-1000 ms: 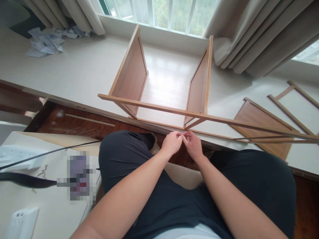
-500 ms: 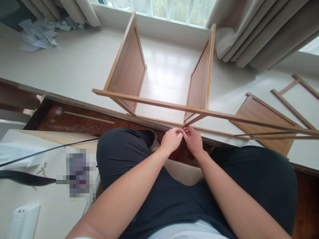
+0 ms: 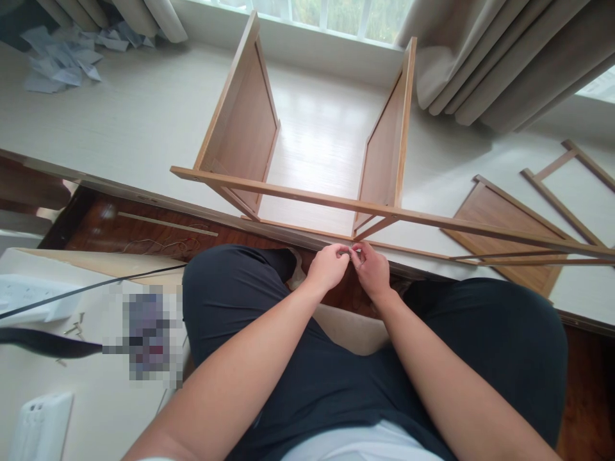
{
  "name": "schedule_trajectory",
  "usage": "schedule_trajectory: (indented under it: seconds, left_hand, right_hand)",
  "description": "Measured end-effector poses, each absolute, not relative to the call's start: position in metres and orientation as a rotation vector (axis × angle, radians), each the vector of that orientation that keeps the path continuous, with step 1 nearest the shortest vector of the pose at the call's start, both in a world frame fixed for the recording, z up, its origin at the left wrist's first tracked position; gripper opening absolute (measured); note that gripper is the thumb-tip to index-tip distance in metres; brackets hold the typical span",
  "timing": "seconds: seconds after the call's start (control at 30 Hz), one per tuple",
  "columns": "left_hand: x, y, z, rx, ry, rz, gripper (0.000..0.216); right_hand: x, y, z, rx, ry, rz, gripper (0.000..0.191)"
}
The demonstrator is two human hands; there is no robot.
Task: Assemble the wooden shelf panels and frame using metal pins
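Note:
My left hand [image 3: 327,266] and my right hand [image 3: 371,269] meet fingertip to fingertip above my knees. Both pinch one tiny metal piece [image 3: 350,252], too small to name. Just beyond my fingers a long thin wooden rail [image 3: 307,198] runs across the view. It joins two upright wooden side panels, a left panel [image 3: 243,121] and a right panel [image 3: 391,137], standing on the pale floor.
A flat wooden panel [image 3: 509,230] and an open wooden frame [image 3: 564,192] lie on the floor at the right. Crumpled paper [image 3: 57,61] sits far left by the curtains. At the lower left lie a white power strip [image 3: 29,298], a black cable [image 3: 96,288] and several screws [image 3: 77,326].
Both hands have stayed joined on the small piece, fingers shifting slightly. The view has tilted a little, so the frame sits higher and closer.

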State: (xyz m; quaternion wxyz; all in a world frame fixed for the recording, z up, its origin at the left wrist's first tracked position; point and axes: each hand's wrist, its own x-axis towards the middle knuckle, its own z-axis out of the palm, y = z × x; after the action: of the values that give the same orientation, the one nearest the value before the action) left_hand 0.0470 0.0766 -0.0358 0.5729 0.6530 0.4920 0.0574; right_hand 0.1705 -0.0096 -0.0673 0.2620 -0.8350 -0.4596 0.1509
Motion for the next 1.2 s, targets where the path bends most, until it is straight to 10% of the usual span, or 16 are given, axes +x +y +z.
schedule_trajectory:
  seconds: [1.2]
  left_hand:
    - [0.048,0.079,-0.02,1.633,1.223,0.081,0.028]
  right_hand:
    - [0.181,0.004,-0.047,-2.615,-1.266,0.425,0.03]
